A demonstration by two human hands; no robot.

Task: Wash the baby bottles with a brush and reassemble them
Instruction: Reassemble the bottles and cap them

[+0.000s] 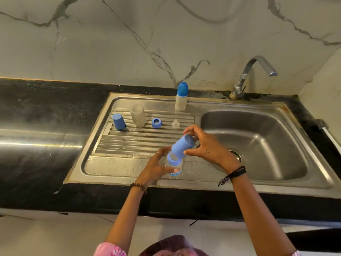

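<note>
Baby bottle [174, 168], clear with blue collar: upright on the front flat of the sink drainboard [114, 167], left hand [156, 166] curled round its body. Blue cap [182, 145]: tilted just above the collar, pinched by right hand [206, 145] fingers. Farther back on the drainboard: inverted cap [119, 121], inverted bottle [138, 116], loose ring [156, 123], clear teat [175, 124], assembled bottle [181, 97].

**Around the sink**

A steel sink [287, 108] with a ribbed draining board [129, 143] sits in a black worktop [36, 115]. A chrome tap [249, 74] rises behind the basin. A veined marble wall [110, 43] backs it all.
</note>
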